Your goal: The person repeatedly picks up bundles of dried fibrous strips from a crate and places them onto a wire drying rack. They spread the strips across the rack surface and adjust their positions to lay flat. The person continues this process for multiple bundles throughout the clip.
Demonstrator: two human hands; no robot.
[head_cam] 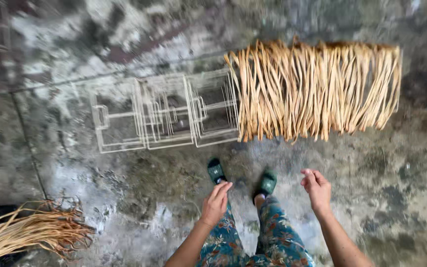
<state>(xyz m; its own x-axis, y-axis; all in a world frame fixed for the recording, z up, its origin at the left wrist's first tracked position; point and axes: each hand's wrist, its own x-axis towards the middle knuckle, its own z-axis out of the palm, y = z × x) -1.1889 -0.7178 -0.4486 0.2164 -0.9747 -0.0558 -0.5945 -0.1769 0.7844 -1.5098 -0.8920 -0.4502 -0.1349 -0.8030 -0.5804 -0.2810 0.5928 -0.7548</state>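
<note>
Our left hand [216, 202] and right hand [316, 188] hang empty, grip loose, above three wire frames [166, 112] beside one half-woven frame [317, 89]; one strip bundle [30, 232] lies left.

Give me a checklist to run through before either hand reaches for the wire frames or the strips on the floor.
1. Left hand empty: ok, fingers loose, nothing held.
2. Right hand empty: ok, though its fingertips look slightly pinched.
3. Row of white wire frames within reach: not ok, they lie beyond the green slippers.
4. Tan woven strips covering the right-hand frames: ok, hanging evenly.
5. Loose bundle of tan strips at lower left: apart from both hands.
6. Frames joined together: cannot tell, picture blurred.
</note>
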